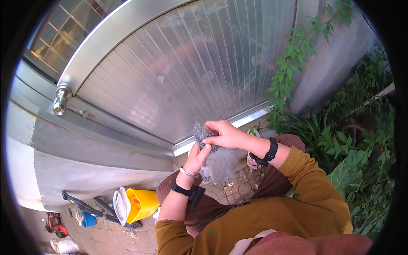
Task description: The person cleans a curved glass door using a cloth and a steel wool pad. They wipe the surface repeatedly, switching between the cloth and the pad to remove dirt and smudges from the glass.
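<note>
Both hands are raised in front of my knees, close together. Between the fingers and thumb of my right hand [224,135] is a dark grey, coarse fibrous piece [200,134], either knitted yarn or wire wool; I cannot tell which. My left hand [195,161] grips its lower left edge, with the thumb pointing up near the right thumb. A pale grey fluffy mass [221,164] shows just below the hands; whether it is joined to the darker piece is not clear. Fingers hide part of the piece.
A ribbed metal door [191,70] with a round knob [62,100] stands ahead. To the left are a yellow bin [143,204], a black wheeled frame [105,212] and a blue bucket [87,220]. Leafy plants [357,143] grow at right. Paving [236,191] lies between my feet.
</note>
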A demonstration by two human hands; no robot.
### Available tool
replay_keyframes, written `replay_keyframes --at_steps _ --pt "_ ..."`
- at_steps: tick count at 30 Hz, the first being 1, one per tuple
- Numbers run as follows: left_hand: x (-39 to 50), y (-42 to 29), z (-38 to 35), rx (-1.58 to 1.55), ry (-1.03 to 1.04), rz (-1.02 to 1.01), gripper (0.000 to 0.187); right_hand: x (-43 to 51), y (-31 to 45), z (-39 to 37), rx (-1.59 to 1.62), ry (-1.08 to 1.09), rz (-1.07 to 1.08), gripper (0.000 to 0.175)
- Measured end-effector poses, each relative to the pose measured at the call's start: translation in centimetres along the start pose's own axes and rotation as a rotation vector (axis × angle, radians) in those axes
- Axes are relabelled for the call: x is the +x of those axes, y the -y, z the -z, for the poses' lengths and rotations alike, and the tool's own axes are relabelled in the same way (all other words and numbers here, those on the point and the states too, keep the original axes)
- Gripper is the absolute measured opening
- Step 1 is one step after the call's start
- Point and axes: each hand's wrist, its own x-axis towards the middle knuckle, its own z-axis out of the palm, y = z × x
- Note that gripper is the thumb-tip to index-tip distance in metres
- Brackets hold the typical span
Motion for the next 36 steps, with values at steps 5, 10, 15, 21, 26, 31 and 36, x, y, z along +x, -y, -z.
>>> replay_keyframes --at_steps 5,10,15,21,26,31,36 --pt "0.5 0.9 -0.4 -0.037 -0.129 0.013 0.048 -0.4 0.8 0.1 -0.104 -0.077 0.06 0.033" --pt "1.2 -0.1 -0.7 -0.317 -0.264 -0.105 0.044 -0.6 0.8 0.3 -0.115 -0.212 0.137 0.059" --pt "1.3 -1.2 -0.8 -0.185 -0.38 -0.18 0.05 -1.0 0.1 -0.3 -0.135 -0.008 0.065 0.093" --pt "2.3 -0.2 -0.6 -0.079 -0.353 -0.258 0.055 -1.1 -0.7 -1.0 -0.043 -0.032 0.038 0.087" --pt "3.0 -0.4 0.4 -0.183 -0.447 -0.265 0.057 -0.5 -0.2 1.6 -0.18 -0.104 -0.015 0.063" --pt "3.7 -4.2 1.6 -0.164 -0.635 -0.248 0.043 -0.5 0.6 5.1 -0.344 -0.242 0.041 0.047" --pt "6.8 -11.6 1.3 0.167 -0.505 -0.335 0.053 -1.2 1.0 4.8 -0.428 -0.168 0.013 0.044"
